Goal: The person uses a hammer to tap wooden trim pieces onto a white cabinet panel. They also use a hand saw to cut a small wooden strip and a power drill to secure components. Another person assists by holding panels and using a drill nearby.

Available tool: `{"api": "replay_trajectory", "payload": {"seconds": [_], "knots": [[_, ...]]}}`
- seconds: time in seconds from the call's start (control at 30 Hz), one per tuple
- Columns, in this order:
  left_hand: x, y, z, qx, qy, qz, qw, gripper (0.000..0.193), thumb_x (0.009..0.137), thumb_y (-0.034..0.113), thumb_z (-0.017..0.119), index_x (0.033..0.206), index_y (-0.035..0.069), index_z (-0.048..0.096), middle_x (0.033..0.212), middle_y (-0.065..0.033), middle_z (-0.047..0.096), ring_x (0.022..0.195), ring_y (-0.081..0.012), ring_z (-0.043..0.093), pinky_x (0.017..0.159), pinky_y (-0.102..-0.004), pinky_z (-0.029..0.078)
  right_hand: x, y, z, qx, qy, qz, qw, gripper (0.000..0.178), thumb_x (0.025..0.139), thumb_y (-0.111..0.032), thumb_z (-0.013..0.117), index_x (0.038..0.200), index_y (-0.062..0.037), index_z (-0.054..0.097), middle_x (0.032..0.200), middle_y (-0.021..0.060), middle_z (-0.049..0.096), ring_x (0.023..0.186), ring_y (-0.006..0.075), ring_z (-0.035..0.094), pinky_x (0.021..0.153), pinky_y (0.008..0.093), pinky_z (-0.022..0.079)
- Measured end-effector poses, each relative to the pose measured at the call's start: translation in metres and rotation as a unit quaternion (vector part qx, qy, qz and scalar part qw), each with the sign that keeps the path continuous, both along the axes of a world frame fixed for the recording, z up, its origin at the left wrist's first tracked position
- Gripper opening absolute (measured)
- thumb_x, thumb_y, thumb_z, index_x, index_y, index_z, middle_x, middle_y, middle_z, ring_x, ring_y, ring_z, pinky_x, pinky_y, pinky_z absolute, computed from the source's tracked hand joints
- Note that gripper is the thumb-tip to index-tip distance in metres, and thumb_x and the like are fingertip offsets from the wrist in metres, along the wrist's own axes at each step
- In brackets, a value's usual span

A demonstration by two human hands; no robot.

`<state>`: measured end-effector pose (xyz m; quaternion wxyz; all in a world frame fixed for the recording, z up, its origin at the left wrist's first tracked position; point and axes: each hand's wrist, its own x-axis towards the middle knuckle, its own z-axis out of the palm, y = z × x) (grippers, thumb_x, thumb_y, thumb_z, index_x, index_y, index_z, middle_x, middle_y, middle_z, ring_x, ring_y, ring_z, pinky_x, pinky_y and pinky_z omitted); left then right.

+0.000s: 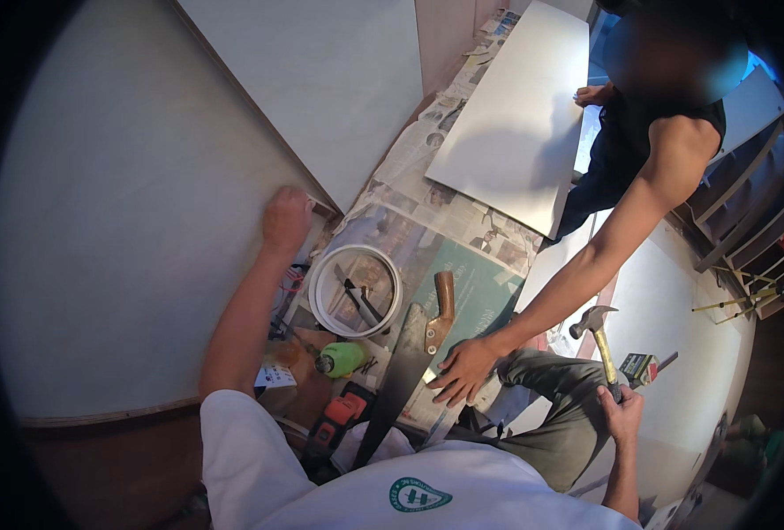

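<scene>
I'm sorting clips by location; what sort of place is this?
Probably a workshop or a room being fitted out: there is a handsaw, a claw hammer held in the right hand, and a large pale panel.

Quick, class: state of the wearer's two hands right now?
Left hand: curled at the edge of a large flat white panel; anything held cannot be told.
Right hand: closed, holding the yellow-handled metal claw hammer.

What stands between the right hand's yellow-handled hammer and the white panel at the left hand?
A co-worker's bare forearm crosses between hammer and panel; a brown-handled handsaw and round white tub lie beyond.
</scene>
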<state>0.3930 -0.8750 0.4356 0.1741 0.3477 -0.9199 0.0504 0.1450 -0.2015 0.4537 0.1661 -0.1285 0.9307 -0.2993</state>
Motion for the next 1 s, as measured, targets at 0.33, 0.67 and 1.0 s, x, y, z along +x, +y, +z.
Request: {"api": "replay_trajectory", "payload": {"seconds": [0.33, 0.67, 1.0], "knots": [[-0.013, 0.001, -0.027, -0.063, 0.017, 0.081, 0.995, 0.024, 0.086, 0.028, 0.077, 0.091, 0.007, 0.068, 0.095, -0.014, 0.063, 0.081, -0.0345, 0.071, 0.068, -0.0453, 0.059, 0.003, 0.003, 0.003, -0.002, -0.006, -0.016, 1.0, 0.046, 0.084, -0.033, 0.082, 0.064, 0.0007, 0.057, 0.054, -0.0004, 0.051, 0.054, 0.008, 0.041, 0.049, 0.0315, 0.035], [-0.024, -0.001, -0.026, -0.109, 0.011, 0.125, 0.986, 0.024, 0.087, 0.035, 0.076, 0.091, 0.013, 0.067, 0.093, -0.0086, 0.063, 0.069, -0.0319, 0.071, 0.058, -0.0457, 0.058, 0.003, -0.006, 0.016, 0.014, 0.0, 0.012, 1.0, 0.046, 0.083, -0.031, 0.083, 0.063, 0.0018, 0.057, 0.052, 0.0014, 0.05, 0.053, 0.0089, 0.041, 0.049, 0.0327, 0.036], [-0.027, 0.01, -0.043, 0.009, 0.082, 0.168, 0.982, 0.025, 0.091, 0.027, 0.074, 0.108, 0.01, 0.067, 0.101, -0.014, 0.072, 0.085, -0.0351, 0.071, 0.074, -0.0478, 0.055, 0.004, -0.001, 0.009, -0.013, 0.004, -0.003, 1.0, 0.048, 0.082, -0.032, 0.083, 0.062, 0.0012, 0.056, 0.051, 0.0018, 0.049, 0.052, 0.0093, 0.04, 0.048, 0.0331, 0.035]]}}
